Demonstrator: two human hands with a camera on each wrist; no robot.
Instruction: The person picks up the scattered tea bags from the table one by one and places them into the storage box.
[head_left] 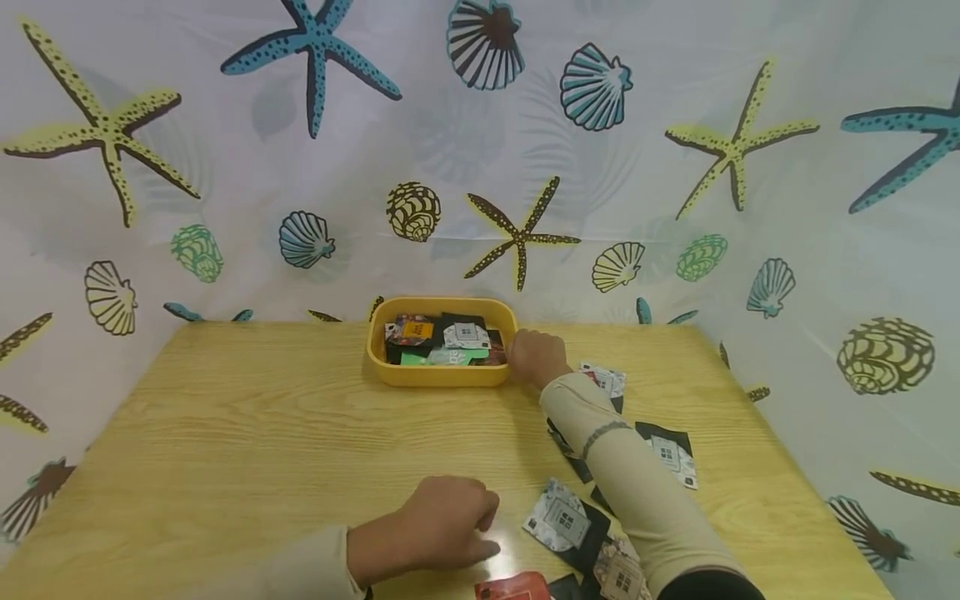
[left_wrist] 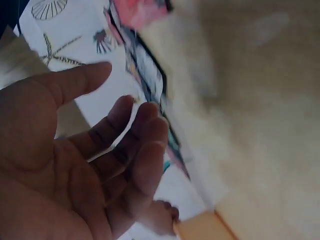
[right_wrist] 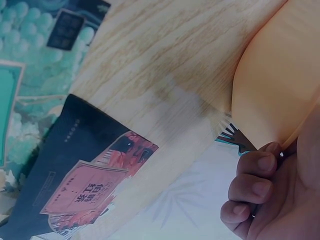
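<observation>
As a person's right hand (head_left: pixel 537 357) grips the right end of a yellow bin (head_left: pixel 442 377) at the far side of a wood-grain worktop (head_left: pixel 262 425), its fingers curl at the rim, with the thumb hard to make out. Inside the bin, packets (head_left: pixel 467 335) overlap; a green packet (head_left: pixel 442 357) is partly buried under darker ones, its lower part hidden by the front wall. The left hand (head_left: pixel 438 521) is over the near part of the worktop, fingers loosely bent and thumb apart, palm bare in the left wrist view; whether it touches the surface cannot be told. To its right lies a black-and-white packet (head_left: pixel 567 522), while a red packet (head_left: pixel 517 587) is cut off by the bottom edge. A pale sleeve (head_left: pixel 652 500) covers parts of several more, leaving one packet (head_left: pixel 667 452) in plain sight to its right. In the right wrist view, a dark packet with a pink label (right_wrist: pixel 85 182) shows beside a green-patterned one (right_wrist: pixel 35 90), cropped at the left. The left wrist view blurs the packets along the worktop.
</observation>
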